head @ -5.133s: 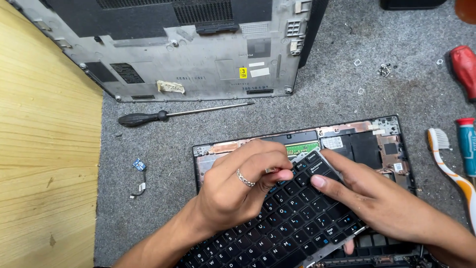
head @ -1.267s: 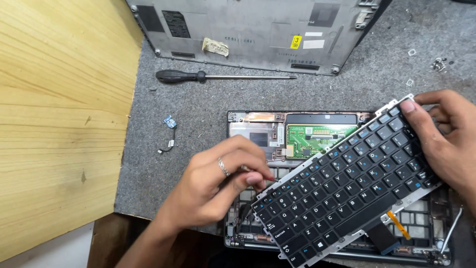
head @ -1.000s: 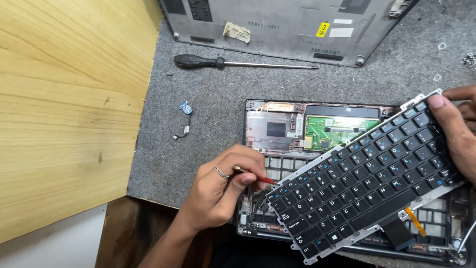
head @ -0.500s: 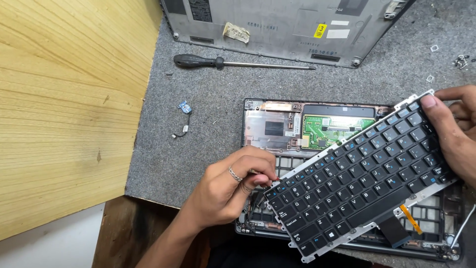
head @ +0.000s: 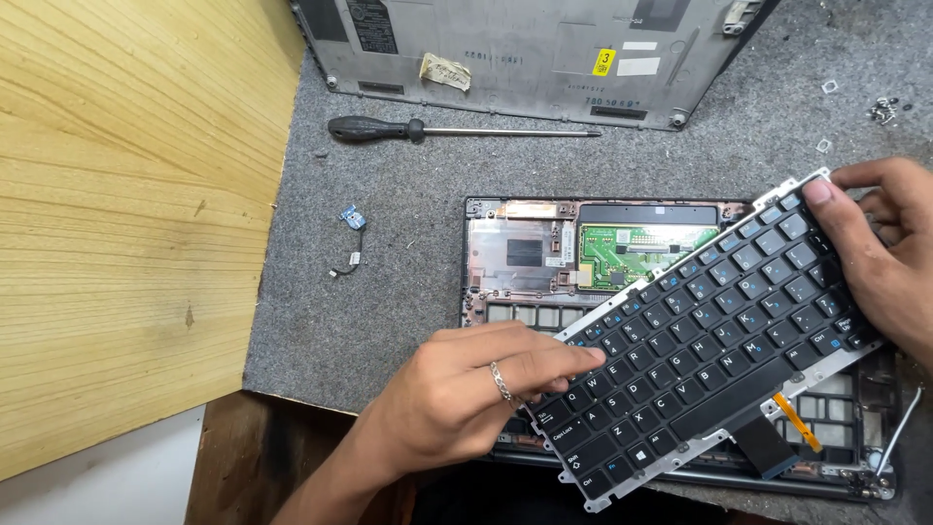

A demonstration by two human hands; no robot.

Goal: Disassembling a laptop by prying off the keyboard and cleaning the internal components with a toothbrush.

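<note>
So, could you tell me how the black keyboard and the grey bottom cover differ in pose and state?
The keyboard is lifted and tilted, held by the left hand and right hand; the bottom cover lies flat on the grey mat, untouched. The keyboard shows its keys; the cover shows its inner side. Both are off the laptop base.

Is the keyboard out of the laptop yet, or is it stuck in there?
Nearly out. The bottom cover already lies aside by the screwdriver. The left hand and right hand hold the keyboard tilted above the laptop frame. Its flat cables hang down; whether they are unplugged is unclear.
</note>
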